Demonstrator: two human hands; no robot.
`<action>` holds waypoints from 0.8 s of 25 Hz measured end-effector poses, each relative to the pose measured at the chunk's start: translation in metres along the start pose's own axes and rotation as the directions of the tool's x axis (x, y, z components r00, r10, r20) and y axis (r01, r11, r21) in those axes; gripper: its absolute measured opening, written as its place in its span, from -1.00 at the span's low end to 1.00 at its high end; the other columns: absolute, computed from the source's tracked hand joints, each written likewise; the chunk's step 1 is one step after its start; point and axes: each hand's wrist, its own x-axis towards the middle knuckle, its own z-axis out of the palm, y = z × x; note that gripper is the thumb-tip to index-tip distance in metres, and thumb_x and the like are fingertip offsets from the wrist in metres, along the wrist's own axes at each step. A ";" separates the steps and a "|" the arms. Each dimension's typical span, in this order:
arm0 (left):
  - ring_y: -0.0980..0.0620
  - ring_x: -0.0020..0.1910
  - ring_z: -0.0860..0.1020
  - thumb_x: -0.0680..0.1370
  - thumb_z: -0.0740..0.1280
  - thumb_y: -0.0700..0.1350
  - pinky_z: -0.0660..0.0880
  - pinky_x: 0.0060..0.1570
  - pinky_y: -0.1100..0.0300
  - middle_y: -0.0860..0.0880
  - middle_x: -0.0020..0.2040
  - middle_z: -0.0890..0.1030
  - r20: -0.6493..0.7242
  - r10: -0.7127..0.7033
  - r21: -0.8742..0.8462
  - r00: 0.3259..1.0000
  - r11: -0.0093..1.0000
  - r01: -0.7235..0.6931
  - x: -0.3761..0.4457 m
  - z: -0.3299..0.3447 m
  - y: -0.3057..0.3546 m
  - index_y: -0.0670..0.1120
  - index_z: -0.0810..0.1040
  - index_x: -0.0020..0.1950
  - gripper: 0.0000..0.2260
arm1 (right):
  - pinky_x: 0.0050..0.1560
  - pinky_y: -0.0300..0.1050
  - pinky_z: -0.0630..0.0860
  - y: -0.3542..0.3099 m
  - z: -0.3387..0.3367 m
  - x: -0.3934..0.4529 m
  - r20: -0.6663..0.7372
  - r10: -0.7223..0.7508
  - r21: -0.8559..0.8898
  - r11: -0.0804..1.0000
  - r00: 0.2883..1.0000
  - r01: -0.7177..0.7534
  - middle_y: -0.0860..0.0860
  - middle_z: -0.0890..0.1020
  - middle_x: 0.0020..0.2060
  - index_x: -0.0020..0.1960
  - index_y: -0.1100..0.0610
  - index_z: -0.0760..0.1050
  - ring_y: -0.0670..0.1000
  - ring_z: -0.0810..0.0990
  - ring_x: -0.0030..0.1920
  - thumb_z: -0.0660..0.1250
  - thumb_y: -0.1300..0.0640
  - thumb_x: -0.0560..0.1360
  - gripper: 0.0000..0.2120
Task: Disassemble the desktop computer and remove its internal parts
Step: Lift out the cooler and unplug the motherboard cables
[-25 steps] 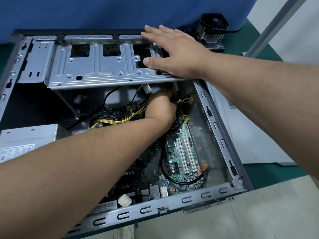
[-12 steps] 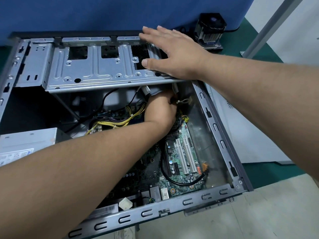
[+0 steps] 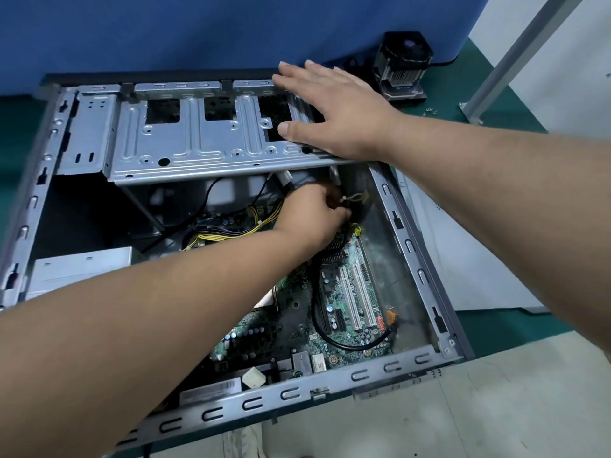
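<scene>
light: even, bright, soft shadows inside the case point(image 3: 410, 246) | focus: sharp centre, near forearms soft | distortion: wide-angle bending at edges

Looking like an electronics repair or teardown workbench. An opened desktop case point(image 3: 410, 246) is lying on its side with the motherboard point(image 3: 350, 305) showing, sitting on a green mat point(image 3: 515, 325) over a pale bench surface point(image 3: 463, 408). A blue partition panel point(image 3: 198, 31) is standing right behind it. A pulled CPU cooler with fan point(image 3: 401, 66) is sitting loose near the partition, small screws point(image 3: 429, 111) lying beside it. A metal frame post point(image 3: 515, 57) is rising at right.
</scene>
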 end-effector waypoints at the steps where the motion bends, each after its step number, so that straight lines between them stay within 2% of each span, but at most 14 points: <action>1: -0.05 0.00 0.62 0.55 0.47 -0.08 0.34 -0.18 0.25 0.01 -0.10 0.65 0.035 0.005 0.032 0.999 0.999 -0.006 -0.007 -0.006 0.000 -0.02 0.68 0.04 -0.91 | 0.63 0.04 -0.12 0.000 0.000 0.000 0.002 0.001 -0.002 1.000 1.000 -0.001 -0.19 0.04 0.65 0.66 -0.13 0.06 -0.05 -0.05 0.65 0.12 -0.34 0.61 -0.31; 4: -0.03 0.06 0.63 0.56 0.42 -0.13 0.36 -0.11 0.30 0.01 0.00 0.68 0.187 0.016 0.215 0.982 0.975 -0.057 -0.031 -0.026 -0.002 0.01 0.68 0.11 -0.85 | 0.63 0.03 -0.12 0.000 0.000 0.001 0.006 0.003 -0.002 1.000 1.000 -0.003 -0.19 0.05 0.64 0.65 -0.14 0.07 -0.06 -0.04 0.65 0.12 -0.36 0.60 -0.30; 6: -0.03 0.13 0.61 0.59 0.39 -0.09 0.39 -0.04 0.29 -0.02 0.16 0.68 0.264 -0.005 0.282 0.965 0.957 -0.072 -0.043 -0.041 0.000 0.00 0.64 0.28 -0.74 | 0.63 0.03 -0.12 0.000 0.000 0.001 0.005 0.001 -0.002 1.000 1.000 -0.001 -0.19 0.05 0.65 0.65 -0.14 0.07 -0.05 -0.04 0.65 0.11 -0.36 0.59 -0.29; 9: -0.02 0.29 0.56 0.65 0.34 0.05 0.43 0.18 0.25 0.00 0.34 0.62 0.322 0.022 0.334 0.947 0.933 -0.135 -0.063 -0.064 0.003 0.02 0.48 0.51 -0.58 | 0.63 0.05 -0.10 -0.001 0.001 0.001 0.011 -0.003 -0.012 1.000 1.000 0.003 -0.18 0.06 0.65 0.66 -0.13 0.06 -0.03 -0.02 0.65 0.09 -0.37 0.58 -0.28; 11: 0.00 0.32 0.55 0.65 0.32 0.07 0.45 0.29 0.16 0.04 0.34 0.62 0.249 0.126 0.387 0.960 0.896 -0.218 -0.084 -0.089 -0.001 0.05 0.51 0.47 -0.61 | 0.63 0.06 -0.09 -0.002 0.000 0.000 0.012 -0.001 -0.021 1.000 1.000 0.001 -0.17 0.06 0.65 0.66 -0.13 0.06 -0.03 -0.02 0.65 0.08 -0.37 0.57 -0.27; 13: -0.06 0.30 0.54 0.63 0.31 0.00 0.50 0.28 -0.03 0.04 0.28 0.64 0.076 0.330 0.536 0.941 0.782 -0.318 -0.104 -0.121 -0.017 0.03 0.58 0.37 -0.69 | 0.63 0.07 -0.09 -0.003 -0.001 0.000 0.008 0.004 -0.020 1.000 1.000 -0.004 -0.17 0.06 0.65 0.66 -0.12 0.07 -0.03 -0.02 0.65 0.09 -0.36 0.58 -0.28; 14: -0.10 0.34 0.52 0.62 0.30 -0.02 0.49 0.27 -0.11 0.02 0.30 0.63 -0.001 0.383 0.619 0.924 0.726 -0.300 -0.115 -0.137 -0.029 0.02 0.58 0.37 -0.68 | 0.63 0.08 -0.08 -0.003 -0.001 0.000 0.006 0.006 -0.021 1.000 1.000 -0.006 -0.17 0.06 0.65 0.66 -0.12 0.07 -0.03 -0.01 0.65 0.10 -0.35 0.59 -0.29; 15: -0.13 0.41 0.47 0.60 0.27 0.01 0.46 0.31 -0.16 0.00 0.38 0.58 -0.069 0.365 0.675 0.928 0.702 -0.226 -0.125 -0.153 -0.041 0.02 0.55 0.41 -0.63 | 0.63 0.08 -0.07 -0.004 0.000 0.000 0.002 0.009 -0.022 1.000 1.000 -0.009 -0.18 0.06 0.65 0.65 -0.13 0.07 -0.03 -0.01 0.65 0.10 -0.35 0.59 -0.30; 17: -0.10 0.58 0.27 0.61 0.17 0.16 0.28 0.48 -0.15 0.01 0.57 0.37 -0.135 0.201 0.716 0.970 0.696 -0.045 -0.140 -0.174 -0.060 0.10 0.39 0.55 -0.50 | 0.63 0.09 -0.05 -0.006 -0.003 -0.001 0.006 0.016 -0.023 1.000 1.000 -0.015 -0.18 0.07 0.64 0.65 -0.13 0.08 -0.03 0.00 0.64 0.10 -0.35 0.59 -0.30; 18: -0.05 0.62 0.19 0.63 0.10 0.22 0.18 0.53 -0.11 0.03 0.62 0.29 -0.148 0.142 0.720 0.979 0.694 0.008 -0.143 -0.178 -0.066 0.14 0.31 0.59 -0.48 | 0.63 0.09 -0.04 -0.008 -0.005 -0.002 0.010 0.020 -0.022 1.000 1.000 -0.020 -0.18 0.08 0.64 0.65 -0.13 0.09 -0.03 0.01 0.64 0.10 -0.35 0.58 -0.30; 20: 0.00 0.64 0.16 0.65 0.04 0.22 0.10 0.57 -0.03 0.06 0.63 0.27 -0.179 0.148 0.726 0.973 0.687 0.029 -0.142 -0.176 -0.076 0.16 0.27 0.60 -0.48 | 0.63 0.09 0.00 -0.010 -0.005 -0.003 0.007 0.047 -0.014 0.999 0.999 -0.047 -0.14 0.11 0.64 0.64 -0.10 0.13 -0.02 0.04 0.64 0.11 -0.35 0.58 -0.30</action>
